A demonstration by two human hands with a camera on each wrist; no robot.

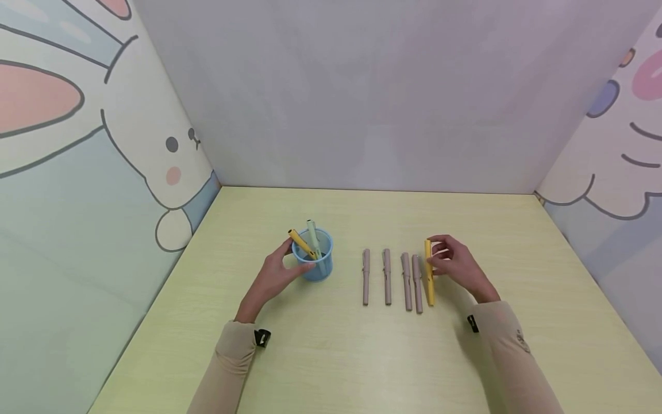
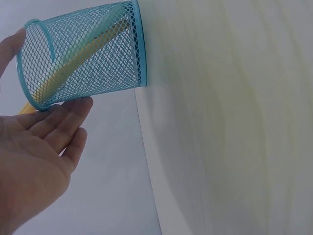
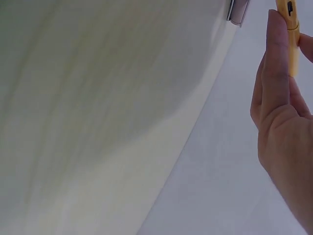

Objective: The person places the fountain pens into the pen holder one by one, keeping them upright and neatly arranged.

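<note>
My left hand (image 1: pixel 276 277) holds a blue mesh pen cup (image 1: pixel 319 271) near its rim, with the thumb on one side and the fingers on the other. A yellow pen (image 1: pixel 301 242) and a pale green pen (image 1: pixel 313 234) lean inside the cup; both show through the mesh in the left wrist view. At the right, another yellow pen (image 1: pixel 429 276) is pinched between the thumb and fingers of my right hand (image 1: pixel 457 265). That same pen (image 3: pixel 293 44) appears at the top right corner of the right wrist view, its lower end hidden by the fingers.
Several mauve pens (image 1: pixel 387 277) lie in a row on the pale wooden table (image 1: pixel 331 356), between the cup and my right hand. The rightmost mauve pen (image 1: pixel 416 284) is right beside the yellow one. A plain wall (image 1: pixel 372 115) closes off the back, with cartoon-printed walls at both sides.
</note>
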